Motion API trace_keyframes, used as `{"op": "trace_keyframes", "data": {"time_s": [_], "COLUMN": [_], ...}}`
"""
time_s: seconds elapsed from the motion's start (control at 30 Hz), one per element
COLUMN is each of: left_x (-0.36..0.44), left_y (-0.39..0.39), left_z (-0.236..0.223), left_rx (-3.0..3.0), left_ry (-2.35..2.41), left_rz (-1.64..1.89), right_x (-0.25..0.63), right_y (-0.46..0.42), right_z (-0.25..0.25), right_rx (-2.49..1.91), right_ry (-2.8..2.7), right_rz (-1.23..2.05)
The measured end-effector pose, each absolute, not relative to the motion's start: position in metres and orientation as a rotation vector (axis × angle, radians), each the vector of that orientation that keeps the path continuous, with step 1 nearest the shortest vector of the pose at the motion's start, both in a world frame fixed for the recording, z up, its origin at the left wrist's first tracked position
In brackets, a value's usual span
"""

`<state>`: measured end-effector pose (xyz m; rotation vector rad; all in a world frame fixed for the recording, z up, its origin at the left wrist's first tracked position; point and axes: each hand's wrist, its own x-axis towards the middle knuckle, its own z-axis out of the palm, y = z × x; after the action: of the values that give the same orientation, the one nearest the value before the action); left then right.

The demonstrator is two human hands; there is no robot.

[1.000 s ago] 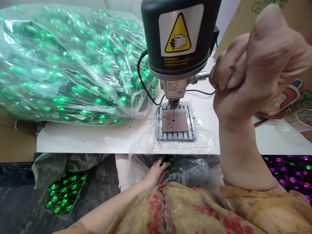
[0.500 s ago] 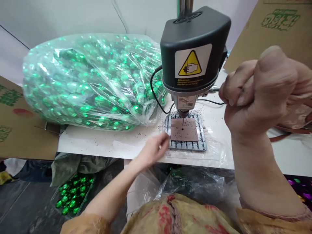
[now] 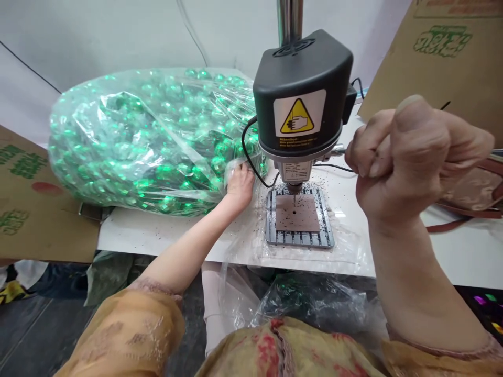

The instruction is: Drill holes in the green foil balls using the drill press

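Observation:
A black bench drill press (image 3: 301, 94) with a yellow warning label stands in front of me. My right hand (image 3: 408, 152) is closed around its feed lever (image 3: 337, 151), of which only a short metal end shows. Under the drill bit, a brown board (image 3: 297, 213) with a dark hole lies on the slotted metal base (image 3: 301, 240), strewn with dark shavings. To the left rests a large clear plastic bag (image 3: 153, 141) full of shiny green faceted balls. My left hand (image 3: 241, 184) reaches into the bag's mouth; its fingertips are hidden in the plastic and among the balls.
Cardboard boxes stand at the left (image 3: 35, 204) and the right back. A black cable (image 3: 245, 149) loops beside the drill. A brown-strapped bag (image 3: 471, 191) lies behind my right hand. Clear plastic sheeting (image 3: 314, 298) hangs below the white table's (image 3: 157, 235) front edge.
My left hand has moved up and left from beside the drill base to the bag's opening. My right hand stays on the lever. The view has shifted slightly.

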<state>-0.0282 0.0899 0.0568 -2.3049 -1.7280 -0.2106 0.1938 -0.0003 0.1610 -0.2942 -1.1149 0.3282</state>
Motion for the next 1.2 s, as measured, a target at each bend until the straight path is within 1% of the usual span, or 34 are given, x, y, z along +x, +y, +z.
{"op": "trace_keyframes", "data": {"time_s": [0.1, 0.2, 0.3, 0.47, 0.57, 0.7, 0.9, 1.07, 1.1, 1.13, 1.2], "left_x": [-0.025, -0.027, -0.036, -0.045, -0.044, -0.050, -0.069, -0.074, -0.075, -0.075, -0.073], "left_y": [0.093, 0.089, 0.084, 0.089, 0.085, 0.070, 0.061, 0.064, 0.064, 0.062, 0.055], "left_z": [0.056, 0.056, 0.058, 0.067, 0.074, 0.077, 0.062, 0.045, 0.042, 0.040, 0.036], "left_rx": [-2.278, -2.256, -2.292, -2.360, -2.344, -2.359, -2.444, -2.534, -2.552, -2.575, -2.619], "left_ry": [-1.870, -1.873, -1.769, -1.654, -1.685, -1.622, -1.449, -1.477, -1.488, -1.488, -1.464], "left_rz": [-0.280, -0.262, -0.168, 0.118, 0.141, 0.083, -0.157, -0.045, -0.069, -0.146, -0.441], "right_x": [0.194, 0.195, 0.195, 0.195, 0.195, 0.194, 0.193, 0.193, 0.193, 0.193, 0.193], "right_y": [-0.001, -0.001, -0.002, -0.003, -0.004, -0.004, -0.002, 0.000, 0.000, 0.000, 0.001], "right_z": [0.160, 0.160, 0.160, 0.159, 0.158, 0.158, 0.158, 0.157, 0.157, 0.157, 0.157], "right_rx": [-0.301, -0.284, -0.269, -0.271, -0.285, -0.292, -0.272, -0.259, -0.258, -0.258, -0.260], "right_ry": [-1.111, -1.124, -1.137, -1.146, -1.142, -1.128, -1.115, -1.101, -1.099, -1.101, -1.109], "right_rz": [0.318, 0.319, 0.329, 0.335, 0.344, 0.343, 0.321, 0.303, 0.300, 0.298, 0.303]}}
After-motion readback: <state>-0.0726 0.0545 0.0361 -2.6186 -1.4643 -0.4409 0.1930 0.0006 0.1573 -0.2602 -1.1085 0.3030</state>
